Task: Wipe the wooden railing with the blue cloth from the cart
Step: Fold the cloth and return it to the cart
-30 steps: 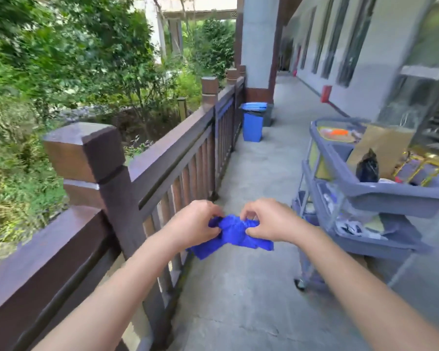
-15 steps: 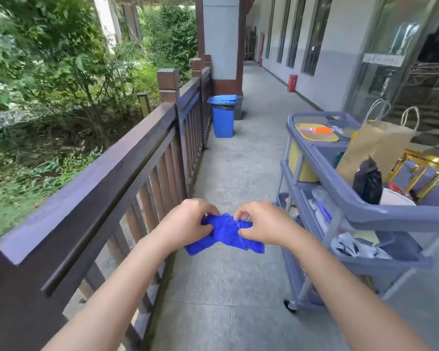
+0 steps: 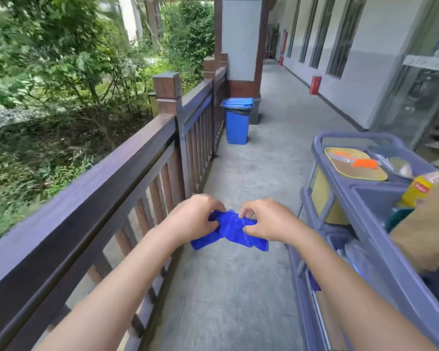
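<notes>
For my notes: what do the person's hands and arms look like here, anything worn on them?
Both the left hand and the right hand are bare: no gloves, rings, watch or wristband show. Both forearms are uncovered to the frame's bottom edge, with no sleeve or cuff in view. No markings or tattoos are visible.

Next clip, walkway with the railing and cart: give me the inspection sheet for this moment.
Surface: grey paved walkway, bare between railing and cart.
Job's things: blue cloth bunched, off the wooden railing; cart at right.
Clutter: yellow board, bottle and paper bag on cart.
Grippers: left hand and right hand both pinch the cloth.
Cables: nothing seen.
Surroundings: blue bin, pillar, building wall, greenery beyond railing.
</notes>
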A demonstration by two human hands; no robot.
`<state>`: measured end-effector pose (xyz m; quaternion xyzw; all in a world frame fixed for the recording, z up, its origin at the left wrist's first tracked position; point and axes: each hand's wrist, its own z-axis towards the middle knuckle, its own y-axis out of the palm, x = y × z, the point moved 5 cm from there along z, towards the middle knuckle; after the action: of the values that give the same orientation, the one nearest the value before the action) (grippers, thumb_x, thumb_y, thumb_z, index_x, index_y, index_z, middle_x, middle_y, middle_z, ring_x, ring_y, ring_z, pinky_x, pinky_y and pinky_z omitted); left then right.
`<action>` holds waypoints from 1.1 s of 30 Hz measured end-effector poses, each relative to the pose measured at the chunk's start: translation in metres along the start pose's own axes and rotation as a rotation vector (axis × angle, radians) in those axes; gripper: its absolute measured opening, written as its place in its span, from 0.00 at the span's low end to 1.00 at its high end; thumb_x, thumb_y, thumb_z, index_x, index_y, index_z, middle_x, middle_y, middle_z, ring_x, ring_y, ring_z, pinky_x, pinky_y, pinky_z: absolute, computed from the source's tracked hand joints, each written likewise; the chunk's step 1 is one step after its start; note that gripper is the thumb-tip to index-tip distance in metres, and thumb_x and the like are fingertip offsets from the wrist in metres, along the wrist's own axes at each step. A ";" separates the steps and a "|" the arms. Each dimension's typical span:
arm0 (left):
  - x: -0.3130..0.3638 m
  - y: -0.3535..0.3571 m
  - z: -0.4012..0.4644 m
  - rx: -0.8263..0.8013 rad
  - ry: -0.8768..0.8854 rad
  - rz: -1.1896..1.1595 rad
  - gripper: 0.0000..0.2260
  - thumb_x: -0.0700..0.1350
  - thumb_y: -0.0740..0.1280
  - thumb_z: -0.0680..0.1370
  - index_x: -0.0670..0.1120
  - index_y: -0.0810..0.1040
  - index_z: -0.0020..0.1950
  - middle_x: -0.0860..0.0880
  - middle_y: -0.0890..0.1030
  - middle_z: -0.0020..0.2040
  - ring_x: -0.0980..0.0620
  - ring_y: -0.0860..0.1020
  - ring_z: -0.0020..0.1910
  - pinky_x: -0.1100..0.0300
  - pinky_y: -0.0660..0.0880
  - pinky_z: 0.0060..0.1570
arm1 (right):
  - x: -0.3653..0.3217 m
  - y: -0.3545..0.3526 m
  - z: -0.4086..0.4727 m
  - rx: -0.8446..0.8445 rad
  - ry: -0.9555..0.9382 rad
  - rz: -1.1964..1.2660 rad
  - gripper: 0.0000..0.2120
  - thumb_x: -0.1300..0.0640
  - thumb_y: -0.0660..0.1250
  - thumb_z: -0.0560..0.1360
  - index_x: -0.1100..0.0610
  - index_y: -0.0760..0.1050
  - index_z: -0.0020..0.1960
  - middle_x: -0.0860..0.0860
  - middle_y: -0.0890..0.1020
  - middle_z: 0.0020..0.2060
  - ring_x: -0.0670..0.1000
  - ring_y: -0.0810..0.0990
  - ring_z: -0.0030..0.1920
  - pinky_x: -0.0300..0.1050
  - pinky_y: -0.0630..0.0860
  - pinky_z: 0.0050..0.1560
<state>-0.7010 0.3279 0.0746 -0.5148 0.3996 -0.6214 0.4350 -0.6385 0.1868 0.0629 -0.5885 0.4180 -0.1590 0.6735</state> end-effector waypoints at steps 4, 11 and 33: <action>-0.032 0.013 0.081 -0.011 0.046 0.003 0.12 0.41 0.65 0.69 0.46 0.79 0.51 0.44 0.81 0.46 0.45 0.77 0.48 0.51 0.76 0.48 | 0.036 -0.009 0.074 0.026 0.034 -0.002 0.12 0.57 0.64 0.66 0.46 0.75 0.48 0.46 0.81 0.50 0.50 0.75 0.46 0.42 0.69 0.43; -0.095 0.019 0.241 -0.085 0.144 -0.003 0.13 0.42 0.66 0.69 0.49 0.78 0.53 0.47 0.80 0.47 0.47 0.76 0.48 0.53 0.76 0.48 | 0.092 -0.039 0.212 0.061 0.149 0.012 0.12 0.58 0.64 0.66 0.47 0.75 0.47 0.45 0.81 0.48 0.49 0.75 0.42 0.40 0.68 0.38; -0.114 0.099 0.689 -0.238 0.354 -0.082 0.10 0.40 0.65 0.69 0.49 0.79 0.49 0.49 0.80 0.49 0.49 0.77 0.47 0.56 0.77 0.44 | 0.373 -0.138 0.496 0.187 0.436 0.166 0.12 0.56 0.63 0.63 0.47 0.76 0.45 0.44 0.81 0.44 0.50 0.80 0.46 0.48 0.79 0.48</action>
<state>0.0026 0.3733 0.0513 -0.4611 0.5188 -0.6680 0.2684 -0.0043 0.2150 0.0294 -0.4388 0.5839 -0.2644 0.6297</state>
